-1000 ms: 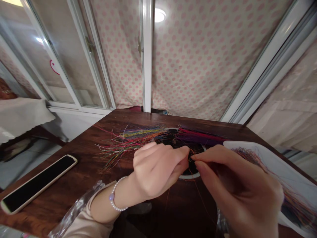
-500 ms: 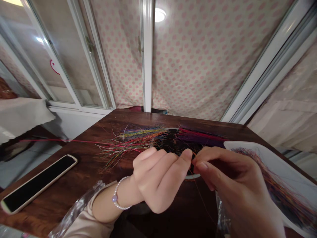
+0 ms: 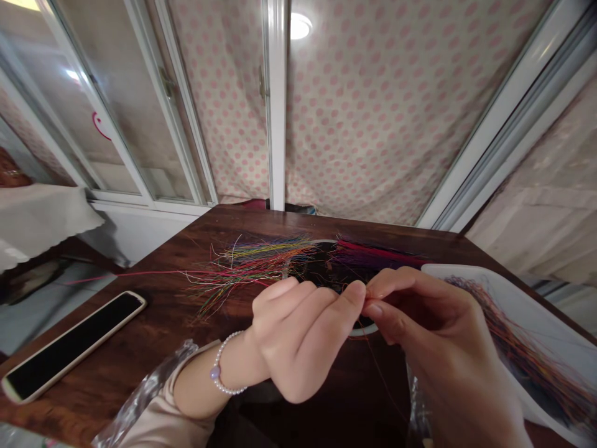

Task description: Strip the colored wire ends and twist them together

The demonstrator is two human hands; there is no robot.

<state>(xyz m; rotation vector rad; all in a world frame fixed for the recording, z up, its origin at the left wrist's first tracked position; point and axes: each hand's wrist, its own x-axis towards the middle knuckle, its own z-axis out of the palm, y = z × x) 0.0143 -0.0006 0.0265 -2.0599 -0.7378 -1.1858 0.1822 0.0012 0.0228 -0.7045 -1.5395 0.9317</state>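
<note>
My left hand (image 3: 305,339) is closed, its thumb and forefinger pinching an orange thread (image 3: 373,354). Tip to tip with it, my right hand (image 3: 433,336) pinches the same fine thread, and a loose end trails down below the fingers. Under both hands lies a round, dark dish with a pale rim (image 3: 368,330), partly covered by them. Many coloured strands (image 3: 247,267) fan out from the dish to the left. A bundle of red and purple strands (image 3: 377,252) lies at its far right side. Exactly where the thread runs between the fingertips is hidden.
A white tray (image 3: 448,270) full of mixed coloured strands stands at the right. On the left of the brown wooden table (image 3: 186,242) lies a phone (image 3: 74,345) in a pale case. Framed glass panels with a dotted curtain (image 3: 373,112) rise behind.
My right hand has shifted slightly left, bringing its fingertips against the left ones. The left hand has edged a little to the right. A long pink strand at left has moved slightly.
</note>
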